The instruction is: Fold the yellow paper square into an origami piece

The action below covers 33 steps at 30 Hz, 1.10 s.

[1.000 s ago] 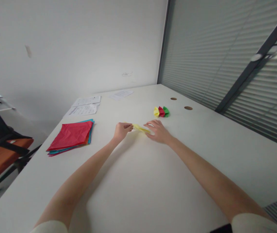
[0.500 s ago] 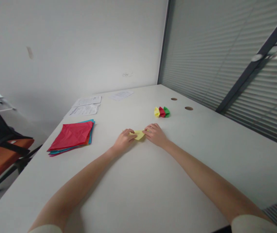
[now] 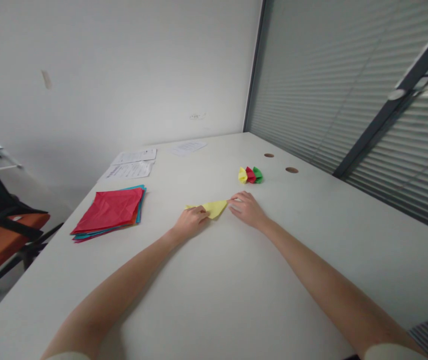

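A folded piece of yellow paper (image 3: 216,207) lies on the white table between my two hands. Its visible part narrows to a point on the right. My left hand (image 3: 191,221) is closed over its left part, fingers pressing it down; a yellow edge shows behind the knuckles. At the right-hand tip, my right hand (image 3: 247,207) has its fingertips together on the corner; the thumb is mostly hidden. Beyond the right hand sits a row of small folded paper pieces: a yellow one (image 3: 243,175), a red one (image 3: 250,175) and a green one (image 3: 258,175).
On the left lies a stack of coloured paper (image 3: 114,210), red on top. Printed sheets (image 3: 131,169) rest behind it, with another sheet (image 3: 188,147) near the wall. Two round holes (image 3: 292,170) pierce the table by the blinds (image 3: 322,95). An office chair (image 3: 7,235) stands left.
My right hand has slid right, out to the paper's tip, and more yellow shows between the hands. My left hand has shifted slightly left and flattened over the paper.
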Each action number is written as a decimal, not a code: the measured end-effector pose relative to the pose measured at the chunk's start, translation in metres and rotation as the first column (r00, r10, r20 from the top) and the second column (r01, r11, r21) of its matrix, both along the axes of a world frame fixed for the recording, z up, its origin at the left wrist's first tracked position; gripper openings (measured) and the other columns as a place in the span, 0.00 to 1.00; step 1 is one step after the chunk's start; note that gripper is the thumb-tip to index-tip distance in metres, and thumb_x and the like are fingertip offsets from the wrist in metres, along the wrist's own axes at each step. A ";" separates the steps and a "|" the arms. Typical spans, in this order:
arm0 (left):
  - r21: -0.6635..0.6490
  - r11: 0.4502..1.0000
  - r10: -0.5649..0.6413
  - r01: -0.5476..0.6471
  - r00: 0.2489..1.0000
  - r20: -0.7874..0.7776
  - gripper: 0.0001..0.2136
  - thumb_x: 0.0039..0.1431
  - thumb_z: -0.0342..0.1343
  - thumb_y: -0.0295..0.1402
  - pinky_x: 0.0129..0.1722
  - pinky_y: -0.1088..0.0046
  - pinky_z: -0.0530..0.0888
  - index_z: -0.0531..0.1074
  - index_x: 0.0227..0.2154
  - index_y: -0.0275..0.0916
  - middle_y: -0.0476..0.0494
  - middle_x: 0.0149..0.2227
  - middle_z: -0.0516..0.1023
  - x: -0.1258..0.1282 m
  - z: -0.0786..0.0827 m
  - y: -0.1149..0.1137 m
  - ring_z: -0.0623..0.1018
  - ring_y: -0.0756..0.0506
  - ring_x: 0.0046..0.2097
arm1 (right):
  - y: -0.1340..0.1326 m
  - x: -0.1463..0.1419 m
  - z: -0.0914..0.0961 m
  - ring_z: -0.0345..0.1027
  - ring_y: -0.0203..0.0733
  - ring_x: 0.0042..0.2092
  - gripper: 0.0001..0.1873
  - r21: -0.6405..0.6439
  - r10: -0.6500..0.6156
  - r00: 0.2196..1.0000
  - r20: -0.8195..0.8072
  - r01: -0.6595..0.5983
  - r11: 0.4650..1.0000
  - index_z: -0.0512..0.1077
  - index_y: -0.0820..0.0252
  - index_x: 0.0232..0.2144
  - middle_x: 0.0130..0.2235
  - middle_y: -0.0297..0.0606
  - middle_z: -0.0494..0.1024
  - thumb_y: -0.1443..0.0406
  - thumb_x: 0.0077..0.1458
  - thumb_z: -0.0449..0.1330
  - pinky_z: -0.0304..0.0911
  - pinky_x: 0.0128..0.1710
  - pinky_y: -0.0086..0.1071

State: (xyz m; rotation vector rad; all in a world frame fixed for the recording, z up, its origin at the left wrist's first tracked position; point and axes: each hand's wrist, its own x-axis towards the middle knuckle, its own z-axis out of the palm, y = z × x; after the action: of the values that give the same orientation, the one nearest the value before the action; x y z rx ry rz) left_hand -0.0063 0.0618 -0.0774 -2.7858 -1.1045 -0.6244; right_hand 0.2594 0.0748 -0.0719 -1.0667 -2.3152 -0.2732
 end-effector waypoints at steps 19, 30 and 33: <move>-0.107 0.994 -0.001 0.022 0.982 0.190 0.08 0.60 0.56 0.32 0.39 0.73 0.75 0.79 0.35 0.37 0.40 0.38 0.75 0.002 -0.003 -0.008 0.77 0.49 0.35 | -0.023 -0.032 -0.002 0.67 0.45 0.43 0.15 -0.220 0.180 0.984 -0.006 -0.177 0.959 0.77 0.59 0.43 0.40 0.44 0.77 0.57 0.58 0.60 0.58 0.44 0.40; -0.106 0.993 0.057 -0.042 0.989 0.138 0.07 0.61 0.55 0.31 0.38 0.70 0.69 0.78 0.33 0.37 0.40 0.34 0.77 0.001 -0.001 -0.003 0.74 0.46 0.35 | -0.013 -0.032 -0.012 0.66 0.42 0.40 0.13 -0.312 0.066 0.989 -0.129 -0.104 0.944 0.79 0.56 0.34 0.37 0.41 0.78 0.59 0.62 0.56 0.56 0.41 0.37; -0.194 0.977 0.118 -0.084 0.978 0.169 0.08 0.61 0.55 0.31 0.37 0.71 0.68 0.78 0.31 0.37 0.42 0.30 0.76 0.002 -0.001 -0.002 0.73 0.47 0.34 | -0.013 -0.034 -0.012 0.66 0.42 0.38 0.14 -0.391 -0.038 0.986 -0.160 -0.028 0.920 0.79 0.57 0.32 0.35 0.40 0.78 0.57 0.61 0.56 0.55 0.40 0.36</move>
State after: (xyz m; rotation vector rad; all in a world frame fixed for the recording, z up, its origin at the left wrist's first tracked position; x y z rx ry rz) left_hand -0.0044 0.0601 -0.0779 -2.8478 -1.3990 -0.8148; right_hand 0.2250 0.0618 -0.0838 -1.2321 -2.2676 0.2849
